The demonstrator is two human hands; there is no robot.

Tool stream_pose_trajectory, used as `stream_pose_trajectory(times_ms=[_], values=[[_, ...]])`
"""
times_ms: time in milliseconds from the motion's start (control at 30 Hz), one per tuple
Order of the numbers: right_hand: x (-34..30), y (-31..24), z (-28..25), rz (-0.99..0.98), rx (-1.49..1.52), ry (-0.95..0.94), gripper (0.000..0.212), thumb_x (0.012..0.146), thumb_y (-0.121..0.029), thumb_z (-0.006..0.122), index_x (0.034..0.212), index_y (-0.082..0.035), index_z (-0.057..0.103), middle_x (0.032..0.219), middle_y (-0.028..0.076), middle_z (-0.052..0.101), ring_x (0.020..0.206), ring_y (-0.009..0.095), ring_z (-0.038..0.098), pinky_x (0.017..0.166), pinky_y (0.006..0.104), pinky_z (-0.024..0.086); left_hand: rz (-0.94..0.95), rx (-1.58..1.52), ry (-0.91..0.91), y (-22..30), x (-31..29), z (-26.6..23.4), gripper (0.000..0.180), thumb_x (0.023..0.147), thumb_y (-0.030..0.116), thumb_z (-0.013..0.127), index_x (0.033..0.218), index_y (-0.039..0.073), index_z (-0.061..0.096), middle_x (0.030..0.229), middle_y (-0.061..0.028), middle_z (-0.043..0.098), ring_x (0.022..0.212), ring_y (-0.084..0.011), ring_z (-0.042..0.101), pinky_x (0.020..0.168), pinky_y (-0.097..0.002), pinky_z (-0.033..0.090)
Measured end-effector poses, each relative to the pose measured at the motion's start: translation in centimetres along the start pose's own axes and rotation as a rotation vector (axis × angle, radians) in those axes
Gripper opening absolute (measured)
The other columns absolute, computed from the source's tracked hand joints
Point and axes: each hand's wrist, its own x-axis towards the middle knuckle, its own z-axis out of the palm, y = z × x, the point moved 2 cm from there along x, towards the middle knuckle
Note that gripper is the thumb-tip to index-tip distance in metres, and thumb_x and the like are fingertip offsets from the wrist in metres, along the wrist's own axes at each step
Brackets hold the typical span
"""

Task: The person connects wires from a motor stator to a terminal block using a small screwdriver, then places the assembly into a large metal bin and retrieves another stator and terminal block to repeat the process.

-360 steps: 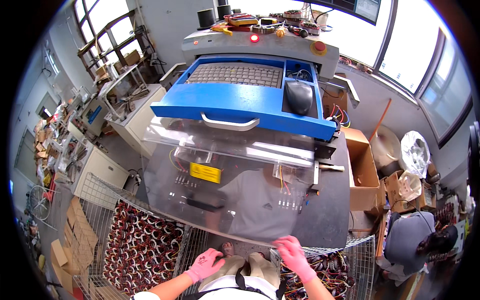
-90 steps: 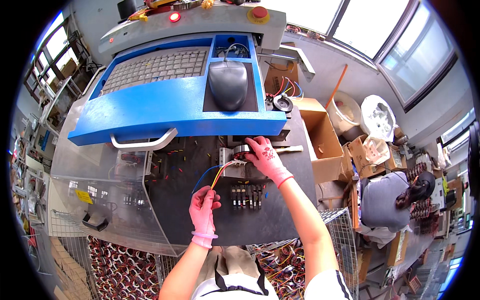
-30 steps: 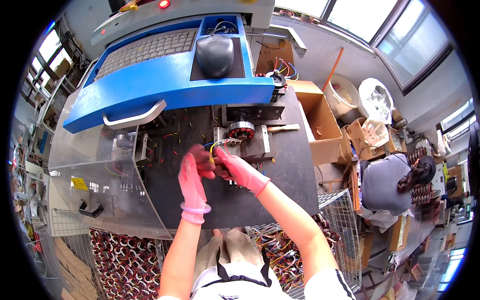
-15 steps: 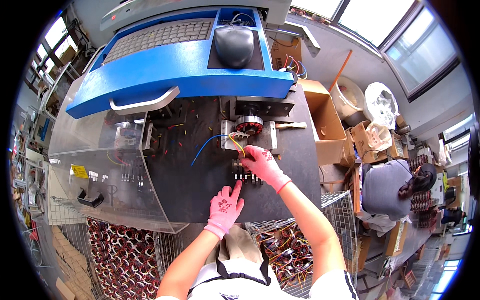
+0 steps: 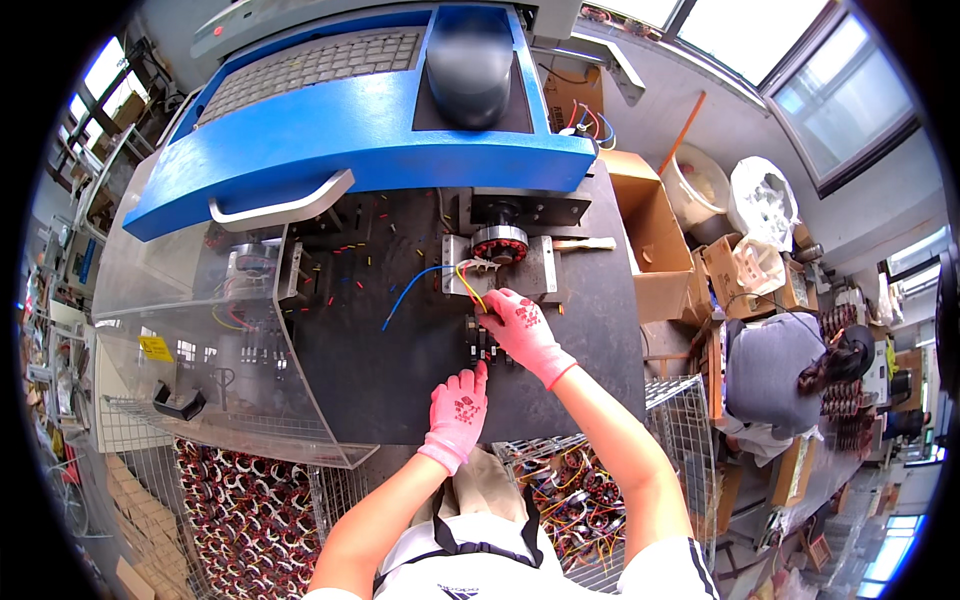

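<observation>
A small motor stator [image 5: 499, 243] with copper windings sits in a grey metal fixture [image 5: 540, 272] on the black worktop [image 5: 400, 350]. Blue, yellow and red wires [image 5: 440, 280] run from it toward me. My right hand [image 5: 522, 332], in a pink glove, pinches the yellow and red wire ends just above a row of small black clips [image 5: 482, 345]. In the same kind of glove, my left hand [image 5: 457, 410] lies flat near the worktop's front edge, its fingertip touching the clips and nothing held in it.
A blue keyboard tray with a mouse [image 5: 470, 60] overhangs the bench. A clear plastic guard [image 5: 190, 340] stands at the left. Wire baskets of stators [image 5: 240, 510] sit below. A cardboard box [image 5: 650, 240] is at the right, beyond it a seated person [image 5: 780, 370].
My left hand slid forward and right to the clips. My right hand moved down a little from the fixture with the wire ends.
</observation>
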Motion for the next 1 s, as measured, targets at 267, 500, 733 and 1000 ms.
stream_pose_trajectory(times_ms=[267,500,733,1000], values=[[0.1,0.0,0.2,0.038,-0.030,-0.022,0.012,0.083,-0.012,0.063,0.090,-0.003,0.059,0.087,0.014,0.059,0.085,0.035,0.059,0.073,0.0399,0.048,0.018,-0.021,0.041,-0.6,0.0,0.1,0.056,0.085,0.032,0.057,0.135,0.012,0.045,0.096,-0.0040,0.051,0.084,-0.0190,0.054,0.066,-0.0358,0.044],[0.2,0.2,0.8,-0.025,-0.059,0.027,0.013,0.083,-0.013,0.064,0.089,-0.003,0.060,0.087,0.013,0.060,0.083,0.033,0.061,0.072,0.0390,0.048,0.007,-0.144,0.081,-0.6,0.0,-1.9,0.050,0.085,0.030,0.058,0.130,0.011,0.050,0.094,-0.0055,0.053,0.082,-0.0208,0.056,0.066,-0.0365,0.046],[0.5,-6.3,4.5,0.486,0.805,-0.096,0.035,0.088,-0.040,0.066,0.096,-0.006,0.063,0.067,-0.001,0.058,0.057,0.008,0.055,0.051,0.0234,0.043,-0.019,-0.624,0.358,-2.9,-3.7,-1.6,0.039,0.085,0.027,0.060,0.120,0.012,0.055,0.098,-0.0058,0.056,0.085,-0.0241,0.059,0.069,-0.0391,0.049],[2.3,-6.5,5.0,0.589,1.118,-0.243,0.022,0.087,-0.027,0.070,0.095,-0.011,0.059,0.076,-0.004,0.060,0.062,0.003,0.052,0.053,0.0173,0.036,-0.375,-1.336,0.419,-4.4,-3.8,-1.5,0.040,0.090,0.036,0.062,0.116,0.005,0.058,0.092,-0.0051,0.057,0.065,-0.0117,0.058,0.057,-0.0254,0.047]])
